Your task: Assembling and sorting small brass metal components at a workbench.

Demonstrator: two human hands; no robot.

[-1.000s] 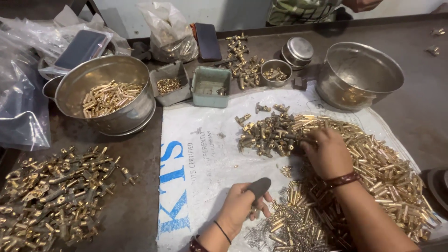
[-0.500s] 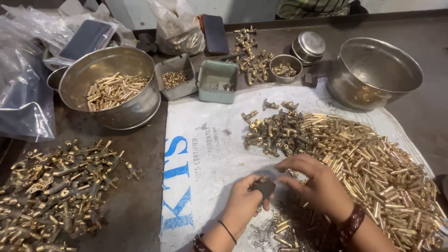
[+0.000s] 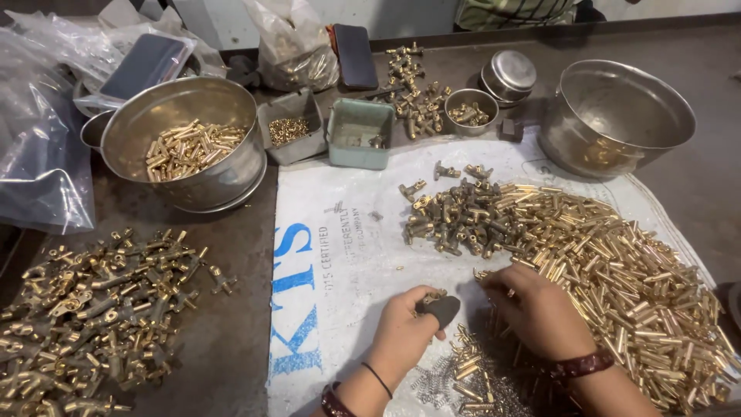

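Dark flat tool (image 3: pixel 441 310) with a small brass piece sits low-centre on the white sack (image 3: pixel 347 255), pinched in your left hand (image 3: pixel 405 332), fingers curled tight. Your right hand (image 3: pixel 540 313) rests just beside it, fingers bent loosely onto the brass pin heap (image 3: pixel 633 262), grip unclear. Steel bowl (image 3: pixel 185 143) far left.

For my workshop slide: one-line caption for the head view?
Left hand holds a dark tool; right hand rests on brass tubes piled on a white sack.

Golden brass pins (image 3: pixel 633 278); white sack (image 3: pixel 347 255) with blue lettering; pale green tray (image 3: pixel 357 133); seemingly dark grey tool (image 3: pixel 442 310).
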